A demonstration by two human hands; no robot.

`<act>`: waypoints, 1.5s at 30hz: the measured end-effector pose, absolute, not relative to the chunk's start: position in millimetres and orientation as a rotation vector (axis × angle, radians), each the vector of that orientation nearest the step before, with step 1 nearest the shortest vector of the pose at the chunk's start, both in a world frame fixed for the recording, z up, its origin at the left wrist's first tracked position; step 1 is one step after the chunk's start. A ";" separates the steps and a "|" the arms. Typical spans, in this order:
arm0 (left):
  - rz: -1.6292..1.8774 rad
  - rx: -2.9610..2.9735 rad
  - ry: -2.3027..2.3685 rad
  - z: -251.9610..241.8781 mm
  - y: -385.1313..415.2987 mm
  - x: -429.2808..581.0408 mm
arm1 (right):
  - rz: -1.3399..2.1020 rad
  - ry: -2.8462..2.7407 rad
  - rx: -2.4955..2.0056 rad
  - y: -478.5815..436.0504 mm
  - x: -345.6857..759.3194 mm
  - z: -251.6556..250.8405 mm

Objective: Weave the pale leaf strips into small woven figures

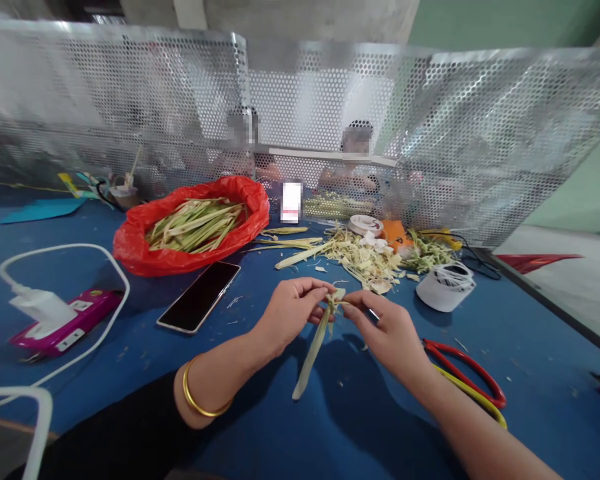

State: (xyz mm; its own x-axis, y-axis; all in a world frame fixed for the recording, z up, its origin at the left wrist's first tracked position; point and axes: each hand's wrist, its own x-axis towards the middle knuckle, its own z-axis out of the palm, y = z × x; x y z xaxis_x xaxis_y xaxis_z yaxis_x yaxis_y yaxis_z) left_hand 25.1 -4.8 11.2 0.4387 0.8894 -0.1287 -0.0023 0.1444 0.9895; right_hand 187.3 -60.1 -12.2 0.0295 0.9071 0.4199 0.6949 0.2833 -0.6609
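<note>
Over the blue table, a pale green dried leaf strip point(311, 357) with a small knot or fold at its top is between my two hands. My left hand point(296, 310) pinches it at the knot, thumb against fingers. From the other side my right hand point(380, 323) pinches a short end beside the knot. The long tail of the strip hangs down toward me. Just beyond the hands lies a heap of leaf scraps point(365, 257). Red and yellow looped handles point(473, 373), seemingly of scissors, lie partly behind my right forearm.
Left of centre stands a red plastic bag point(130, 243) full of leaf strips, with a phone point(200, 297) before it. A purple power strip point(70, 323) and white cable lie left. A white cord spool point(445, 287) stands right. A perforated metal screen point(320, 100) closes the back; people sit behind.
</note>
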 end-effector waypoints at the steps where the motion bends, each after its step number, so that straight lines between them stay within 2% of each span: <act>1: 0.801 1.295 0.913 10.1 -5.0 25.0 | 0.464 -1.653 -1.464 -59.5 186.1 -11.9; 6: 0.839 1.609 0.885 -0.8 -6.7 23.3 | 0.843 -1.392 -1.408 -56.2 181.5 -12.2; 14: 0.924 1.797 0.954 -4.5 -8.6 23.8 | 1.036 -1.101 -1.266 -56.6 174.6 -17.5; 20: 0.955 1.447 1.084 -4.3 -10.9 29.9 | 0.959 -1.101 -1.265 -56.8 172.5 -18.2; 25: 0.673 1.035 0.968 -3.0 -15.0 31.3 | 0.831 -1.187 -1.306 -55.9 174.1 -17.6; 35: 0.716 0.921 0.896 -8.0 -14.4 31.3 | 0.821 -1.316 -1.248 -55.8 176.3 -18.7; 41: 0.505 0.833 0.796 -7.6 -13.0 28.1 | 0.782 -1.329 -1.321 -56.1 178.1 -23.3; 45: 0.604 0.845 0.855 -10.5 -11.1 29.5 | 0.769 -1.378 -1.346 -57.0 177.4 -23.7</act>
